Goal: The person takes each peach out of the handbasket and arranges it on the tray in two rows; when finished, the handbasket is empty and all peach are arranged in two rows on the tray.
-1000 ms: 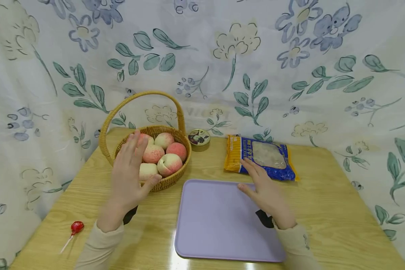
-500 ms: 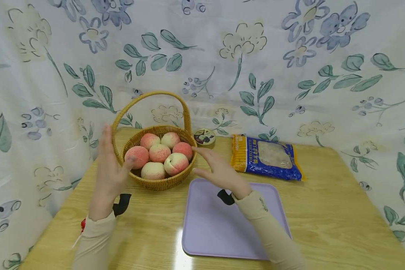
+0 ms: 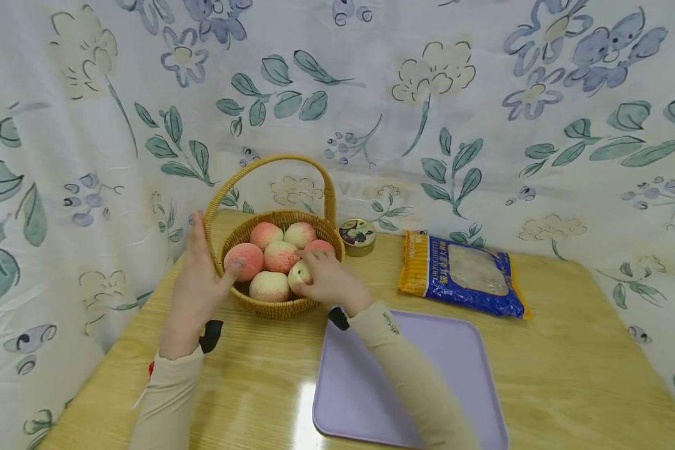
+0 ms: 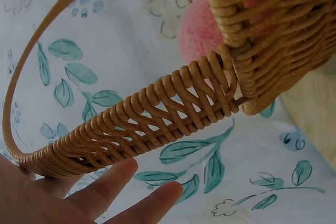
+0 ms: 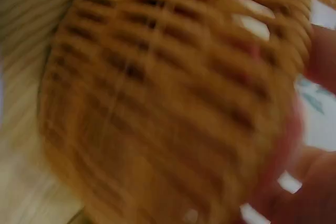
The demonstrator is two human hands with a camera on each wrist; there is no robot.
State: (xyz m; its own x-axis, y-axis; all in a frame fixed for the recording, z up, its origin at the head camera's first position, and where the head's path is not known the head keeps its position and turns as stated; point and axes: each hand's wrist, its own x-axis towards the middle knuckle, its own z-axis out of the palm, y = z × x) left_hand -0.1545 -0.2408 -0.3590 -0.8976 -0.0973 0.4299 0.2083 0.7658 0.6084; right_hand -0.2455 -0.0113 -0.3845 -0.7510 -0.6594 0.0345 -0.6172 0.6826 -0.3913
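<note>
A wicker basket [image 3: 275,310] with an arched handle [image 3: 284,157] stands at the back left of the table, holding several pink and cream peaches. My right hand [image 3: 337,278] reaches over its right rim, thumb and fingers around the front-right peach [image 3: 299,275], which is partly covered. My left hand [image 3: 194,297] is at the basket's left side, fingers straight and pointing up beside the handle's foot. In the left wrist view, the fingers [image 4: 105,190] lie along the handle [image 4: 152,106]; I cannot tell whether they touch it. The right wrist view is blurred by motion.
A purple tray [image 3: 345,375] lies in front, under my right forearm. Behind it are a round tin [image 3: 357,236] and a blue and yellow orecchiette bag [image 3: 467,275]. A red lollipop [image 3: 151,369] is mostly hidden by my left sleeve. A floral curtain [image 3: 382,175] hangs behind.
My right hand has moved left from above the tray to the basket and taken hold of a peach. My left hand has moved from in front of the basket to its left side.
</note>
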